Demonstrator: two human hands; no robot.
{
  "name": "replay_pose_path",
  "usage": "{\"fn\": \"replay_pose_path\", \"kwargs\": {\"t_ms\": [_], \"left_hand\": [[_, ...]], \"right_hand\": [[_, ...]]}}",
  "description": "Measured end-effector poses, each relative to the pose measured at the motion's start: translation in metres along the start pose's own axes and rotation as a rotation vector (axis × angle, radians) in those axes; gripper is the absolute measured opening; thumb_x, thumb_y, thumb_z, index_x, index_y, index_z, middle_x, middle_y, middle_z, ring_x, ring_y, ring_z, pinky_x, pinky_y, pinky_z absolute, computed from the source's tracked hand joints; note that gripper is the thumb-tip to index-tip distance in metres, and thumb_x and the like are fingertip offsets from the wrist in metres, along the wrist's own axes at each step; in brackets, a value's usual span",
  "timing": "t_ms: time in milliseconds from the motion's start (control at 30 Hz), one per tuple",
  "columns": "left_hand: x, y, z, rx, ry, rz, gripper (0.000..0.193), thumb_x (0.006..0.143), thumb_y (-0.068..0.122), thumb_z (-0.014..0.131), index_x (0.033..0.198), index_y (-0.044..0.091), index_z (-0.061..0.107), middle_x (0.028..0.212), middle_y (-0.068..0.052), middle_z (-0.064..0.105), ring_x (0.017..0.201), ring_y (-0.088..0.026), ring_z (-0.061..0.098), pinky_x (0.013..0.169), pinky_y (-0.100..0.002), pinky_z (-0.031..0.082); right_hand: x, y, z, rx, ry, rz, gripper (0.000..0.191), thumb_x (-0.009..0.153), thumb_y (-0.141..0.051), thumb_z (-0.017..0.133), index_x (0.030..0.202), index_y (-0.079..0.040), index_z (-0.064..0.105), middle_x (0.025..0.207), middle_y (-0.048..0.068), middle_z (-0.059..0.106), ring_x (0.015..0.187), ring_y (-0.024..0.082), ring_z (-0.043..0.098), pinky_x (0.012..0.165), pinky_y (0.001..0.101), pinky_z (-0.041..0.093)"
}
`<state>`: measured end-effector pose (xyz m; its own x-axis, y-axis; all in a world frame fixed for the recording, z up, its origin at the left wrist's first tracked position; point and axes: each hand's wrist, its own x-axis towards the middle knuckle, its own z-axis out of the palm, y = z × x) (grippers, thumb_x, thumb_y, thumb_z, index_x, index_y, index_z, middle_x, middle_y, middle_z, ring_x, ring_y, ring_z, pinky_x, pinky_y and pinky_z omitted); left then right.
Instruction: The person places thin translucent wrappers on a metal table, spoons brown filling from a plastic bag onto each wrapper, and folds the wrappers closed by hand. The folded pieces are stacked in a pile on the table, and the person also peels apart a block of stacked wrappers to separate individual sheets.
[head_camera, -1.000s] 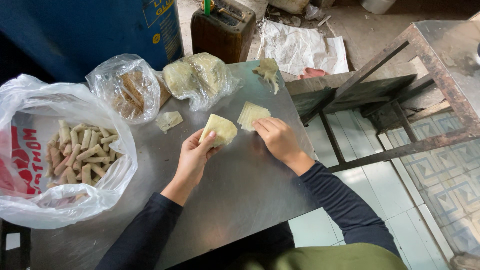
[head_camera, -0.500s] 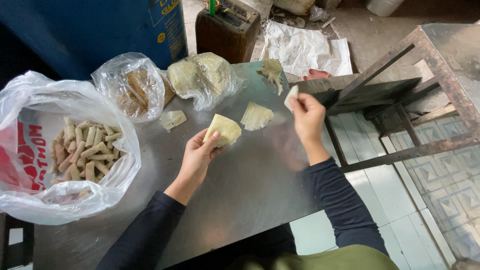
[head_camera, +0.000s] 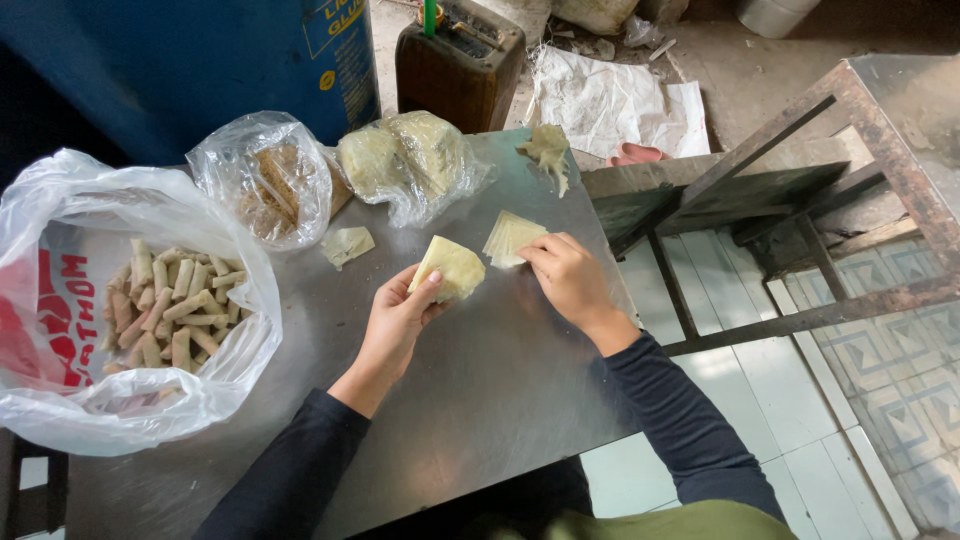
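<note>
My left hand holds a pale yellow square wrapper just above the metal table. My right hand rests its fingertips on a small stack of the same wrappers lying flat on the table. A large white plastic bag at the left holds several finished rolls. A clear bag of brown filling sticks and a clear bag of pale wrappers lie at the table's far side.
A loose wrapper piece lies near the bags, and torn scraps sit at the far corner. Behind stand a blue drum and a brown can. A rusty metal frame stands over tiled floor at the right.
My right hand has come back from the table's far right corner to the wrapper stack. My left hand has kept hold of its wrapper.
</note>
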<state>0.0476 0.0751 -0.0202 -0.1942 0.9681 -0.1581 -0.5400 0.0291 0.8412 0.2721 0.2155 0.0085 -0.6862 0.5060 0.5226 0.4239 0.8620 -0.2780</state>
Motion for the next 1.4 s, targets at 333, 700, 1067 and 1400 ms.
{"fn": "replay_pose_path", "kwargs": {"t_ms": [333,700,1067,1400], "left_hand": [[-0.003,0.004,0.002,0.002,-0.042,-0.016,0.045,0.103,0.032,0.055,0.132,-0.002,0.064,0.122,-0.009,0.072,0.111,-0.015,0.068,0.099,-0.033,0.055],[-0.007,-0.006,0.004,-0.104,-0.216,-0.105,0.059,0.107,0.045,0.036,0.136,-0.001,0.06,0.123,-0.011,0.071,0.112,-0.018,0.069,0.104,-0.035,0.054],[-0.011,0.0,0.014,0.162,-0.255,-0.017,0.048,0.096,0.023,0.069,0.135,-0.005,0.062,0.119,-0.005,0.071,0.106,-0.008,0.065,0.095,-0.025,0.052],[-0.014,-0.001,0.021,0.306,-0.122,0.042,0.039,0.095,0.017,0.068,0.129,-0.003,0.067,0.106,-0.002,0.073,0.093,-0.004,0.063,0.082,-0.022,0.051]], "right_hand": [[0.006,-0.01,-0.012,-0.006,-0.091,0.037,0.012,0.089,-0.007,0.073,0.101,-0.008,0.076,0.098,0.006,0.071,0.094,0.028,0.066,0.083,0.0413,0.053],[0.009,-0.071,-0.028,0.456,-0.138,0.032,0.027,0.084,-0.014,0.083,0.109,-0.007,0.072,0.102,0.008,0.067,0.092,0.022,0.066,0.078,0.0328,0.053],[0.004,-0.053,-0.021,0.893,-0.249,0.356,0.006,0.097,-0.006,0.071,0.102,-0.004,0.075,0.095,-0.001,0.066,0.081,0.006,0.057,0.07,0.0218,0.046],[0.0,-0.056,-0.014,1.026,-0.243,0.448,0.005,0.1,-0.008,0.067,0.104,-0.004,0.068,0.095,-0.003,0.063,0.083,0.004,0.054,0.074,0.0211,0.046]]}}
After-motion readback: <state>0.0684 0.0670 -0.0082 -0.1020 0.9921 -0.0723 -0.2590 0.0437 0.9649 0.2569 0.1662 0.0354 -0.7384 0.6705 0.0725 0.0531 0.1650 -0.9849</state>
